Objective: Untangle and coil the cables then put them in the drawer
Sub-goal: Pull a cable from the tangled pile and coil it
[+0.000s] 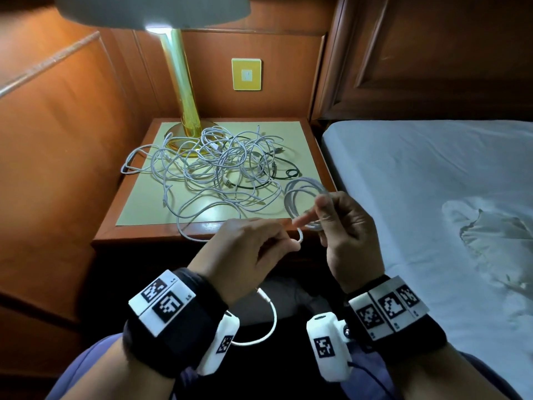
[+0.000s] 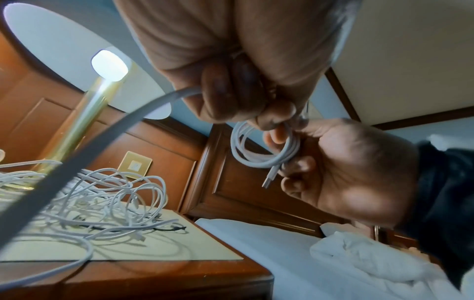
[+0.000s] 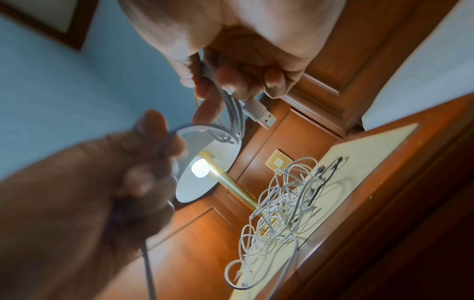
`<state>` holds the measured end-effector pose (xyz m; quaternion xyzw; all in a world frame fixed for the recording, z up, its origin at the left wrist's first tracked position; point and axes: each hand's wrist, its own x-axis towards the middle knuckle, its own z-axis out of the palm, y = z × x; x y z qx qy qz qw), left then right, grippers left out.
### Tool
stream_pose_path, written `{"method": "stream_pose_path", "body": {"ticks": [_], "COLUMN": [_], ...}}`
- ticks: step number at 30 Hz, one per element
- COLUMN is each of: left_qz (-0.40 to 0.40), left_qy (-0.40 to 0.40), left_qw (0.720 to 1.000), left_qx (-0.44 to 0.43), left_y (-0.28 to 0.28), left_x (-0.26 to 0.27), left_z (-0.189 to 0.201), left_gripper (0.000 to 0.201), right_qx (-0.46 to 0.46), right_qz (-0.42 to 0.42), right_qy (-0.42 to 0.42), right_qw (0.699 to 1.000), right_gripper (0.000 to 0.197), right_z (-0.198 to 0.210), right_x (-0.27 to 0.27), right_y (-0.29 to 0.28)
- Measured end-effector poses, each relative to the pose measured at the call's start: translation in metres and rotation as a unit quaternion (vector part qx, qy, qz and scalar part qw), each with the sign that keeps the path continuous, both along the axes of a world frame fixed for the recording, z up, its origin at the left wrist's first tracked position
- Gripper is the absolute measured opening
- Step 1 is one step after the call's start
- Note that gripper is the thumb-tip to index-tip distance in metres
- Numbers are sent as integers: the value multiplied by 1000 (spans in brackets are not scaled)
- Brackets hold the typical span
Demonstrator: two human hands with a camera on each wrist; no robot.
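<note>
Right-wrist view shows your right hand [image 3: 238,67] with fingers curled around a white coil [image 3: 231,113], its USB plug [image 3: 260,113] sticking out below the fingertips. Your left hand [image 1: 248,249] pinches the loose run of that same cable [image 1: 300,236] between thumb and forefinger, just beside the coil; the tail hangs down past your wrist. Both hands sit in front of the nightstand's [image 1: 161,232] front edge, over open space between it and the bed [image 1: 432,197]. On the nightstand top, the tangled cables [image 1: 213,166] spread across most of the mat, white ones with a black cable [image 1: 285,171] at the right; one white loop overhangs the front edge. A brass lamp [image 1: 184,90] stands at the back, its base touching the tangle, shade overhead. No drawer can be made out.
</note>
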<state>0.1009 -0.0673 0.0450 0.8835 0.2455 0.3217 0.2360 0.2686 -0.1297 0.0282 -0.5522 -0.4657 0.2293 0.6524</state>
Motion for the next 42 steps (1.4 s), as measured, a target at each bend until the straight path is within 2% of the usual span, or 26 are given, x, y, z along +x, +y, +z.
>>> {"method": "stream_pose_path", "body": {"ticks": [3,5,9,14,16,18,20,23,26,28,30,32,34,38,42], "left_qz": [17,22,-7,-23,-2,32,58,92,123,136,146,165,192,215,227], "left_qy": [16,28,28,-24,-41,-56,-63,-77,-93,-83,-76,-70,-59,-43,6], "left_qw": [1000,999,1000,999,999,998,996,993,988,987,986,983,978,976,974], "left_qx": [9,12,-6,-5,-11,-25,-17,7,17,25,33,45,47,-2,-22], "left_y": [7,11,7,7,8,11,16,26,35,36,38,43,50,55,48], "left_x": [1,-1,-1,0,-3,-6,-9,-15,-21,-21,-21,-25,-31,-40,-36], "left_z": [-9,-13,-12,-5,-5,-7,-7,-9,-11,-12,-15,-17,-17,-19,-23], "left_gripper": [13,6,19,8,4,19,25,15,15,17,17,15,10,8,9], "right_qx": [-10,-23,-31,-57,-78,-99,-129,-177,-176,-155,-140,-132,-114,-70,-62], "right_qz": [-17,-15,14,48,65,73,88,137,196,206,180,140,102,34,24], "right_qy": [69,78,7,-159,-162,-160,-172,-182,-90,-37,8,109,214,340,392], "right_qw": [997,997,999,985,982,979,973,957,960,966,974,975,965,937,917], "right_gripper": [38,39,32,27,28,31,29,36,37,40,40,38,39,35,33], "right_z": [1,0,-1,-9,-12,-12,-13,-10,-2,2,3,3,7,10,8], "right_x": [2,2,1,-1,-1,0,5,12,15,15,16,20,26,32,26], "right_y": [3,3,1,-2,-1,1,4,4,2,3,5,6,7,8,16]}}
